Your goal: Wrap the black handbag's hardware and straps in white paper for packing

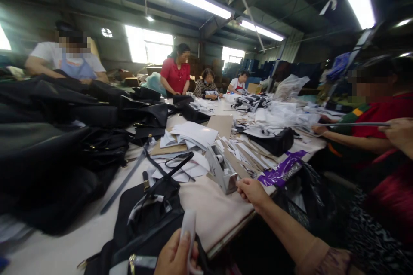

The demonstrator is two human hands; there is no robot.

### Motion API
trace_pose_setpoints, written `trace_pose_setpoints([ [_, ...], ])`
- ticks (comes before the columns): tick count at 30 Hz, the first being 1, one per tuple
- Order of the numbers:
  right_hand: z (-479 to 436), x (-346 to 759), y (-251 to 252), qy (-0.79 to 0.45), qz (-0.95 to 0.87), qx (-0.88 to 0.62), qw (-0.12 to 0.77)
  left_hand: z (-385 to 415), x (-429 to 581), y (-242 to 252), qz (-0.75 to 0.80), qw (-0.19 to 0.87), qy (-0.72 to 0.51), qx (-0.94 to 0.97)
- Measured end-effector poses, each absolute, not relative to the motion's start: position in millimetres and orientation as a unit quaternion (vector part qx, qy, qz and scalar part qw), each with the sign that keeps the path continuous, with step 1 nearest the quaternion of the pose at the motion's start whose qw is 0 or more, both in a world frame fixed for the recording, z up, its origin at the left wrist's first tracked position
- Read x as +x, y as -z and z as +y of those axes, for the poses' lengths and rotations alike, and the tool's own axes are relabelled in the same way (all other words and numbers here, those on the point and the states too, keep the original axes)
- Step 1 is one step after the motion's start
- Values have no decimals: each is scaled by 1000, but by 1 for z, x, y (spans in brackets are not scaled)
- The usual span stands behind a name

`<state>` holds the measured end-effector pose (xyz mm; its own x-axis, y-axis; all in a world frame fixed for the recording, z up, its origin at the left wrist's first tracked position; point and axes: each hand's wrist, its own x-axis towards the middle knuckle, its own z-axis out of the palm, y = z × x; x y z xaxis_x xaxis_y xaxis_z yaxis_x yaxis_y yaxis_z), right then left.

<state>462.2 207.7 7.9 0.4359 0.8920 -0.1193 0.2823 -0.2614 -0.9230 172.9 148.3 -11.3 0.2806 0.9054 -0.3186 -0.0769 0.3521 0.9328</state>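
L hand (176, 253) is low in view, thumb and fingers gripping a folded white strip (189, 223) that stands up above the fist, over the near edge of a blk handbag (161, 219). Bag lies on the counter (209, 210) w/ its strap looped up, gold-tone hardware & some clear/white wrap on it.

R hand (253, 192) is at the near end of a grey tape dispenser (227, 176), fingers curled closed; can't tell if there's tape btw them. Small dark mark on the dispenser's side, too blurred to read.

Beyond the dispenser: white paper sheets (193, 131), loose card strips (238, 159), then purple plastic (284, 168) at the R edge of the counter. Big pile of blk bags (103, 114) to the L. Co-worker in a red top (176, 73) stands across the counter.
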Motion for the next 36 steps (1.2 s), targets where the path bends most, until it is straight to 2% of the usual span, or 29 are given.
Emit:
trace_pose_setpoints([
  [7,224,480,5,-303,-445,-758,368,134,174,-9,486,646,-387,443],
  [11,207,467,2,-332,-474,-745,331,133,173,-7,498,637,-385,444],
  [14,179,428,-21,-406,-528,-672,323,134,174,-7,502,624,-377,466],
  [16,164,395,-43,-466,-602,-570,307,135,174,-10,506,602,-375,491],
  [19,158,351,-68,-450,-684,-502,278,135,174,-16,522,550,-381,528],
  [24,168,323,-57,-392,-661,-582,267,130,173,-23,551,494,-378,557],
  [29,173,325,-43,-393,-639,-617,236,130,172,-21,556,462,-377,578],
  [32,174,329,-49,-420,-641,-601,228,132,171,-20,546,478,-378,576],
  [36,175,334,-54,-456,-668,-541,228,133,167,-20,496,553,-396,540],
])
